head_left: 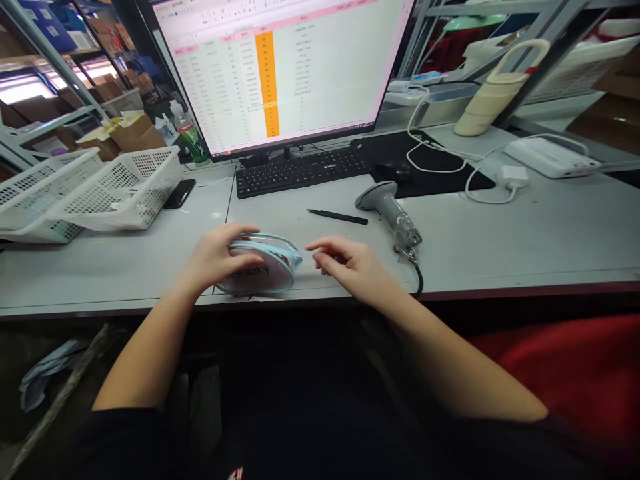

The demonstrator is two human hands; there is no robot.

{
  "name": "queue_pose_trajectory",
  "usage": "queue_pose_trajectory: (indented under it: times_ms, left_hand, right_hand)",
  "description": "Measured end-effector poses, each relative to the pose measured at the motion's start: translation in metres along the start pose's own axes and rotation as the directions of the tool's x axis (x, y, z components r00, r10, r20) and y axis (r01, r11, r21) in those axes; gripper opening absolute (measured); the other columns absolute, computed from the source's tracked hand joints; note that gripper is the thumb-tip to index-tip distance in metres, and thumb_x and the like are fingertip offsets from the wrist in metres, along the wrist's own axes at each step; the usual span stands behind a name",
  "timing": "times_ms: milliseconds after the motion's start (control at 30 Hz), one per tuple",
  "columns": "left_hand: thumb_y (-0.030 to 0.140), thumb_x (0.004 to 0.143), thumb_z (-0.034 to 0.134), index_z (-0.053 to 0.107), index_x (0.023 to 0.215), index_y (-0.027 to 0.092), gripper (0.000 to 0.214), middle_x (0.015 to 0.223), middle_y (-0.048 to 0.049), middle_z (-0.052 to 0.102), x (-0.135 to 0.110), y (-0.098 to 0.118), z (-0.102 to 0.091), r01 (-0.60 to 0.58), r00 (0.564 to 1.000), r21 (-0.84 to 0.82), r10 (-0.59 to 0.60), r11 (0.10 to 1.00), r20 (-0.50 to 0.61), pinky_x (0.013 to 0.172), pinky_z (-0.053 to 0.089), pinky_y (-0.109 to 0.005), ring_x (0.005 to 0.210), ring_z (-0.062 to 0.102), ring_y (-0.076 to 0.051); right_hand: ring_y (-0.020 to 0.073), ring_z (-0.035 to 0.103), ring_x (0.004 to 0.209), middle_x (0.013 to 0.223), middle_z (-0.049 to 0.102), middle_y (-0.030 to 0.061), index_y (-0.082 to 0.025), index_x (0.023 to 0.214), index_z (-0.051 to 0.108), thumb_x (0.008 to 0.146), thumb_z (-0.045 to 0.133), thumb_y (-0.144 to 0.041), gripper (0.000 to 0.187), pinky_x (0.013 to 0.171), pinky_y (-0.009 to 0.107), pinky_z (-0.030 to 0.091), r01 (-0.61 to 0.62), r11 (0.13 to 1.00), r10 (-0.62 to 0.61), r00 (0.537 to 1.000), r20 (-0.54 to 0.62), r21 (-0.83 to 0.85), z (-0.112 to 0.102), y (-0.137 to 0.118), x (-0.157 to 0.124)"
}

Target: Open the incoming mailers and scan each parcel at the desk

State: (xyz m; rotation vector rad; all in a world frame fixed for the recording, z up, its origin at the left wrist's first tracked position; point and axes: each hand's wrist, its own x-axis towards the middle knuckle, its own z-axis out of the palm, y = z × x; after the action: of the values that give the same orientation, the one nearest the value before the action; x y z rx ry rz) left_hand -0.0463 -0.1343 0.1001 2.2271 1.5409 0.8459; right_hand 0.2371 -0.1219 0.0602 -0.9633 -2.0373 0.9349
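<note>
My left hand [223, 257] grips a clear zippered pouch [270, 277] with light blue trim, its thumb on the near face and its fingers over the top. Dark lettering shows on the near face, partly covered by the thumb. The pouch stands on edge near the front of the desk; its contents cannot be made out. Just right of it, apart from the pouch, is my right hand [347, 260], its index finger stretched toward it and its other fingers loosely curled. Nothing shows in that hand.
Behind the hands lie a black pen-like tool [337, 217] and a grey barcode scanner [393, 213]. A keyboard [300, 172] sits below the monitor [295, 73]. White baskets [125, 190] and a phone [180, 194] are at left. A mouse [393, 172], white cables and a cream tumbler [483, 103] stand right.
</note>
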Motion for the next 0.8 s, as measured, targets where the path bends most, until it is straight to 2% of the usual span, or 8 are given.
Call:
queue_pose_trajectory:
  times_ms: [33, 100, 233, 400, 467, 567, 700, 800]
  left_hand:
    - [0.056, 0.072, 0.077, 0.071, 0.112, 0.021, 0.054, 0.107, -0.0067, 0.073, -0.001, -0.013, 0.000, 0.061, 0.994, -0.090, -0.068, 0.994, -0.083, 0.088, 0.052, -0.038, 0.097, 0.067, -0.027]
    - [0.065, 0.071, 0.073, 0.073, 0.104, 0.019, 0.057, 0.095, -0.0069, 0.074, -0.003, -0.039, 0.004, 0.120, 0.959, -0.329, -0.195, 0.937, -0.207, 0.077, 0.054, -0.035, 0.086, 0.068, -0.025]
    - [0.077, 0.067, 0.069, 0.071, 0.105, 0.017, 0.072, 0.090, -0.0079, 0.074, -0.009, -0.072, 0.022, 0.103, 0.903, -0.623, -0.336, 0.776, -0.269, 0.067, 0.054, -0.032, 0.076, 0.068, -0.023]
    - [0.068, 0.076, 0.070, 0.072, 0.116, 0.018, 0.064, 0.109, -0.0097, 0.074, -0.019, -0.062, 0.030, 0.043, 0.890, -0.616, -0.310, 0.786, -0.334, 0.084, 0.054, -0.032, 0.099, 0.069, -0.026]
    - [0.063, 0.079, 0.071, 0.071, 0.121, 0.018, 0.061, 0.116, -0.0101, 0.073, -0.022, -0.055, 0.025, 0.058, 0.901, -0.545, -0.279, 0.836, -0.333, 0.090, 0.053, -0.033, 0.106, 0.067, -0.027]
    - [0.060, 0.081, 0.071, 0.069, 0.126, 0.018, 0.062, 0.117, -0.0107, 0.073, -0.024, -0.052, 0.019, 0.089, 0.913, -0.496, -0.270, 0.864, -0.307, 0.090, 0.054, -0.034, 0.106, 0.068, -0.028]
    - [0.061, 0.080, 0.072, 0.070, 0.124, 0.019, 0.061, 0.115, -0.0104, 0.073, -0.024, -0.061, 0.020, 0.084, 0.911, -0.611, -0.309, 0.787, -0.273, 0.088, 0.054, -0.033, 0.105, 0.068, -0.028]
    - [0.062, 0.078, 0.073, 0.073, 0.117, 0.018, 0.059, 0.112, -0.0105, 0.074, -0.023, -0.064, 0.025, 0.072, 0.905, -0.682, -0.336, 0.728, -0.262, 0.083, 0.055, -0.030, 0.101, 0.069, -0.027]
  right_hand:
    - [0.0139, 0.059, 0.069, 0.079, 0.068, 0.0023, -0.019, 0.105, 0.070, 0.095, 0.052, -0.037, 0.027, 0.066, 0.026, 0.044, -0.040, 0.997, 0.044, 0.998, -0.054, 0.068, 0.003, 0.004, -0.003]
    - [0.0140, 0.059, 0.071, 0.079, 0.068, 0.0030, -0.017, 0.096, 0.071, 0.094, 0.056, -0.042, 0.029, 0.066, 0.026, 0.045, -0.074, 0.992, 0.074, 0.997, -0.002, 0.106, 0.013, 0.009, -0.005]
    - [0.0129, 0.059, 0.072, 0.087, 0.071, 0.0033, -0.019, 0.100, 0.075, 0.092, 0.061, -0.041, 0.027, 0.067, 0.026, 0.045, -0.034, 0.996, 0.020, 0.987, 0.159, 0.082, 0.038, 0.003, 0.001]
    - [0.0136, 0.062, 0.070, 0.080, 0.071, 0.0016, -0.019, 0.086, 0.069, 0.086, 0.071, -0.042, 0.023, 0.062, 0.026, 0.041, -0.022, 0.994, 0.031, 0.996, 0.085, -0.108, 0.059, -0.009, 0.013]
    - [0.0151, 0.064, 0.069, 0.081, 0.071, 0.0015, -0.019, 0.089, 0.065, 0.082, 0.076, -0.042, 0.026, 0.061, 0.026, 0.041, -0.014, 0.978, 0.019, 1.000, 0.021, -0.208, 0.063, -0.008, 0.015]
    - [0.0165, 0.070, 0.078, 0.092, 0.074, 0.0019, -0.021, 0.102, 0.060, 0.087, 0.073, -0.035, 0.025, 0.068, 0.028, 0.047, 0.055, 0.983, -0.057, 0.998, -0.005, -0.173, 0.065, -0.001, 0.015]
    - [0.0163, 0.072, 0.085, 0.095, 0.075, 0.0002, -0.025, 0.117, 0.056, 0.092, 0.065, -0.024, 0.026, 0.076, 0.029, 0.052, 0.145, 0.984, -0.146, 0.989, -0.009, -0.104, 0.061, 0.005, 0.015]
    - [0.0158, 0.070, 0.084, 0.096, 0.074, 0.0013, -0.024, 0.116, 0.059, 0.093, 0.061, -0.021, 0.022, 0.074, 0.028, 0.051, 0.246, 0.943, -0.257, 0.966, -0.022, -0.226, 0.058, 0.004, 0.019]
